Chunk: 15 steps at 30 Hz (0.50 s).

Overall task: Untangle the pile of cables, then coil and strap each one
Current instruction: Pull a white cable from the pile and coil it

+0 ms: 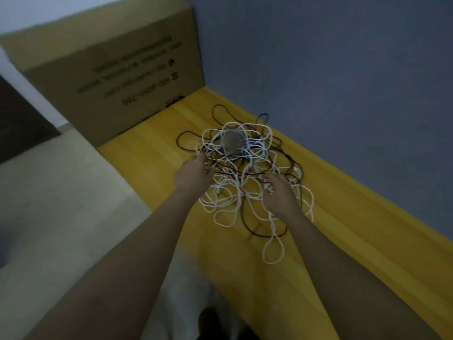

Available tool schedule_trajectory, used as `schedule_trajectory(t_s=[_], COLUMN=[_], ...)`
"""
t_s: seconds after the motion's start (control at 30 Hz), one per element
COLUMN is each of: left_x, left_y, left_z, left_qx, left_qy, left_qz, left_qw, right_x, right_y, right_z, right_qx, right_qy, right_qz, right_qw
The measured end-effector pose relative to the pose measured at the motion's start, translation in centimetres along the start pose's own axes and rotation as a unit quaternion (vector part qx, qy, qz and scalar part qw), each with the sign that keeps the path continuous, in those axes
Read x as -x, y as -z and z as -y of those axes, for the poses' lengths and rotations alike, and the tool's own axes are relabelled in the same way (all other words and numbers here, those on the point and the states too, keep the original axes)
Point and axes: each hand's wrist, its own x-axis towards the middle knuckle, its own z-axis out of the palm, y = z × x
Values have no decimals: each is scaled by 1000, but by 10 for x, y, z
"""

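Observation:
A tangled pile of cables point(241, 165) lies on a yellow wooden surface point(343, 217), white loops and dark loops mixed together. A round grey object point(231, 141) sits in the pile near its far side. My left hand point(193, 174) reaches into the pile's left edge, fingertips touching the cables. My right hand point(282, 195) lies over the pile's near right part, fingers extended among white and dark strands. Whether either hand pinches a strand is hidden. One long white loop point(273, 249) trails toward me.
A large cardboard box point(110, 69) with printed text stands at the far left end of the yellow surface. A grey-blue wall point(343, 82) runs along the right. Pale floor point(61, 204) lies to the left.

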Motion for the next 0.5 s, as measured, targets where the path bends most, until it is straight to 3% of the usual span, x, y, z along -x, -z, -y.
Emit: schedule_trajectory(t_s=[0.3, 0.5], left_x=[-103, -163], left_y=[5, -24], left_z=[75, 126], left_qx=[5, -18], left_qy=[7, 29], left_qz=[29, 116], left_qw=[1000, 993], right_x=[-108, -179], right_y=[-57, -113], right_z=[70, 91], right_qx=[20, 78], right_qy=[61, 106], right_qz=[-5, 49], right_qw=[998, 990])
